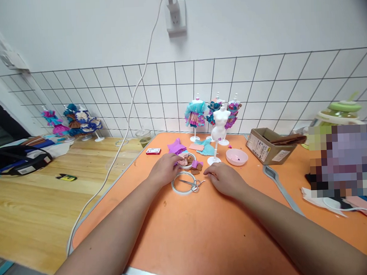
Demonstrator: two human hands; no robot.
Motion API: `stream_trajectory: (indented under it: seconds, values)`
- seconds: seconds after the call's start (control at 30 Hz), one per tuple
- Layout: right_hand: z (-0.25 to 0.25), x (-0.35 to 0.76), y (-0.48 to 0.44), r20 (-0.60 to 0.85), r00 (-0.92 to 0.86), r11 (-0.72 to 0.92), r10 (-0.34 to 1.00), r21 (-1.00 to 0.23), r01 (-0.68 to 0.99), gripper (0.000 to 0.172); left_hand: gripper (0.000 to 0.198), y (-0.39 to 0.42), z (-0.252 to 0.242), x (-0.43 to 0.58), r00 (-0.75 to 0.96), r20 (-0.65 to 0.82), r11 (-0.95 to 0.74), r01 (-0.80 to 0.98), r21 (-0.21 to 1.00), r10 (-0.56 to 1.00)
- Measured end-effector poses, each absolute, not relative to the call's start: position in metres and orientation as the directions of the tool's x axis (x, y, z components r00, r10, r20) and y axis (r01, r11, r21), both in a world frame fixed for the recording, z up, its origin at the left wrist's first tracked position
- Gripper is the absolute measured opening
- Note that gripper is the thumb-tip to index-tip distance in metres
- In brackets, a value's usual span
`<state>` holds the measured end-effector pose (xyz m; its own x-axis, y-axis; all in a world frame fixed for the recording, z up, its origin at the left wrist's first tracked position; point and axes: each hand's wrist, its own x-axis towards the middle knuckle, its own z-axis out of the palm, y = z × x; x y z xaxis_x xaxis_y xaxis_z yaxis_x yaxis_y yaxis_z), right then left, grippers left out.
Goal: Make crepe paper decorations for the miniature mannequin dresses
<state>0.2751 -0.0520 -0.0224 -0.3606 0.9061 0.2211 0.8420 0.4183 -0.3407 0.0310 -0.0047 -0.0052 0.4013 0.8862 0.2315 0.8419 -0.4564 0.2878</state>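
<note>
My left hand reaches over the near side of a roll of tape with pink and brown fabric scraps inside its ring. Its fingers are stretched out and a little apart at the scraps; I cannot make out a firm grip. My right hand rests on the orange table, fingers loosely bent and apart, holding nothing. Between the hands, small scissors lie across a second, flatter tape roll. A brown scrap lies just left of my right fingertips. Beyond stands a bare white mini mannequin.
Purple fabric and turquoise fabric lie behind the rolls. A pink bowl and a cardboard box stand to the right. Dressed mannequins line the wall. A white cable hangs along the table's left side.
</note>
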Motion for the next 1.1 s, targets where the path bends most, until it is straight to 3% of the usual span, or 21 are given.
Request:
stream_trajectory:
  seconds: [0.1,0.23,0.33,0.47,0.7,0.83,0.93,1.1]
  values:
    - [-0.018,0.276,-0.075,0.201,-0.386,0.434,0.900,-0.335,0.836,0.028,0.021,-0.018,0.008,0.030,0.456,0.119,-0.470,0.833,0.290,0.882]
    - [-0.022,0.278,-0.093,0.218,-0.484,0.531,0.847,-0.362,0.766,0.034,0.033,-0.035,0.016,0.035,0.576,-0.137,-0.526,0.802,0.281,0.806]
    - [-0.027,0.272,-0.093,0.258,-0.476,0.541,0.841,-0.381,0.750,0.035,0.026,-0.047,0.015,0.046,0.643,-0.170,-0.602,0.763,0.238,0.747]
    - [-0.029,0.260,-0.089,0.191,-0.473,0.510,0.860,-0.362,0.780,0.032,0.004,-0.061,0.012,0.059,0.700,-0.199,-0.609,0.702,0.370,0.686]
    - [-0.026,0.272,-0.095,0.057,-0.454,0.439,0.889,-0.387,0.811,0.020,0.016,-0.066,0.016,0.065,0.751,-0.095,-0.608,0.595,0.525,0.653]
    - [-0.029,0.283,-0.096,0.065,-0.393,0.382,0.917,-0.422,0.822,0.013,0.024,-0.060,0.023,0.060,0.765,0.015,-0.656,0.542,0.525,0.644]
    - [-0.029,0.288,-0.091,0.095,-0.293,0.304,0.951,-0.439,0.845,0.008,0.031,-0.058,0.027,0.057,0.742,0.100,-0.638,0.491,0.593,0.663]
    - [-0.015,0.298,-0.087,0.104,-0.178,0.206,0.979,-0.548,0.811,0.018,0.035,-0.055,0.024,0.056,0.681,0.179,-0.552,0.381,0.742,0.710]
